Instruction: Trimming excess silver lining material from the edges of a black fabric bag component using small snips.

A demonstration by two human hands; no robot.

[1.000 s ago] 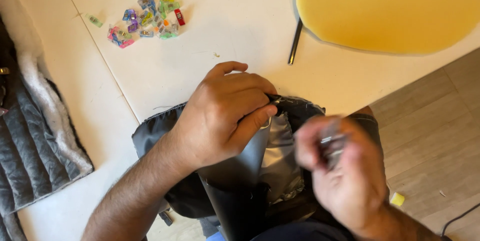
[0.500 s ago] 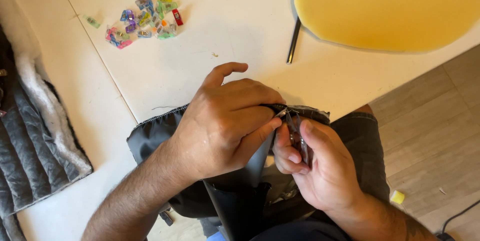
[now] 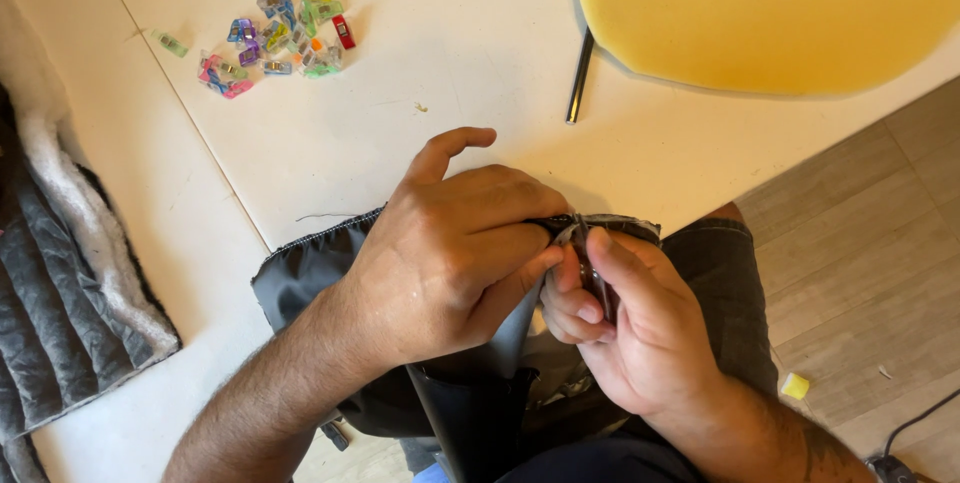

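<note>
A: What step is this?

B: My judgement: joining or trimming at the edge of the dark grey fabric piece (image 3: 330,273). The left hand (image 3: 450,243) is closed in a pinch on the fabric's top edge, thumb lifted free toward 12 o'clock. The right hand (image 3: 640,333) meets it from 3 o'clock, its grip curled tight around a small dark tool (image 3: 590,278); what kind of tool, I cannot tell, as the fingers cover most of it.

A: Where is the fabric?

B: At the near edge of the white surface (image 3: 480,63), draped off it onto the person's lap. Its gathered hem runs roughly from 9 toward 3 o'clock; that is its long axis, and the worked end points to 3.

A: And the next move?

B: It would call for keeping the pinch firm so the edge stays taut while the tool works just beside the fingertips.

A: Anything else about?

B: A heap of coloured sewing clips (image 3: 275,28) at 11 o'clock, a yellow foam sheet (image 3: 760,13) at 1, a dark rod (image 3: 579,76) beside it, and quilted grey padding (image 3: 50,283) at 9.
</note>
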